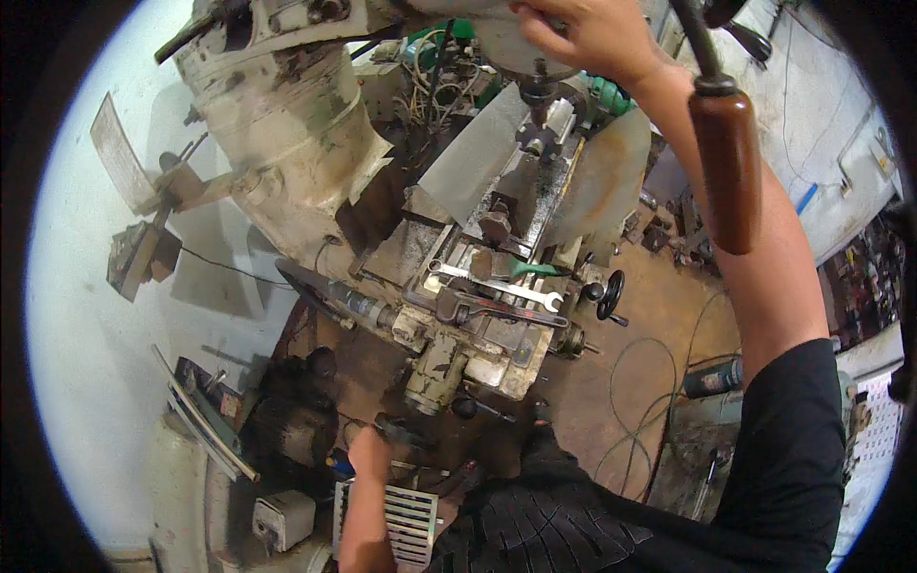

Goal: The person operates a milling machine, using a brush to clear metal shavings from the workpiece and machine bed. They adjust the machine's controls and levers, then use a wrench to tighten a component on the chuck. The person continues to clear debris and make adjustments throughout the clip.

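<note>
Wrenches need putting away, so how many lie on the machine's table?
2: a silver wrench, and a dark, reddish-handled wrench just below it in the picture. More could be hidden beneath.

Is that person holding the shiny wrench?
No, the shiny wrench lies on the machine, apart from both the left hand and the right hand.

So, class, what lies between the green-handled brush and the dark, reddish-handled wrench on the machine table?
In the head view, a long silver wrench lies between the green-handled brush and the reddish-handled wrench.
</note>
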`<action>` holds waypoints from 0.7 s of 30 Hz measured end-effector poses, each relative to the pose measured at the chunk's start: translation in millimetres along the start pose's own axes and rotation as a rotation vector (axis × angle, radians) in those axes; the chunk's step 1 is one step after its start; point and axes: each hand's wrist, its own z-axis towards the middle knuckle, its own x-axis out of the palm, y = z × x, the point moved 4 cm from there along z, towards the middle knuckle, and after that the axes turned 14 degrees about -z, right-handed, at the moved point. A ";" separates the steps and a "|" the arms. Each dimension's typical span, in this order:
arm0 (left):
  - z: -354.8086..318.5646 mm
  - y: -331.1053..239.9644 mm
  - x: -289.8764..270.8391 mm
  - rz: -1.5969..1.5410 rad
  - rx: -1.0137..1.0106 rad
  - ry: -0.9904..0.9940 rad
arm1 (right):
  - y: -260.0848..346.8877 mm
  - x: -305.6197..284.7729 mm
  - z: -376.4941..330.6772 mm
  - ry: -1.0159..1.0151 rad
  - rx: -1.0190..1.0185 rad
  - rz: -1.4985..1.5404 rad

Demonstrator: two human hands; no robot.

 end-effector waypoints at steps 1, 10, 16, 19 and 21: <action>-21.6 -9.1 7.8 -0.001 -0.005 -0.008 | 3.1 -5.7 2.2 -0.087 -0.045 -0.015; -39.1 -4.1 115.0 0.117 0.234 0.189 | -8.7 3.4 -4.1 0.114 -0.030 -0.030; -49.6 -13.2 99.5 0.136 -0.045 -0.006 | -5.6 -26.3 -52.3 -0.155 -0.134 -0.025; -67.0 -32.1 91.3 0.113 -0.153 0.026 | -4.4 -61.0 -127.8 -0.249 0.100 0.128; -80.4 -45.9 89.9 0.093 -0.108 -0.021 | 1.9 -70.7 -201.0 -0.216 0.291 0.334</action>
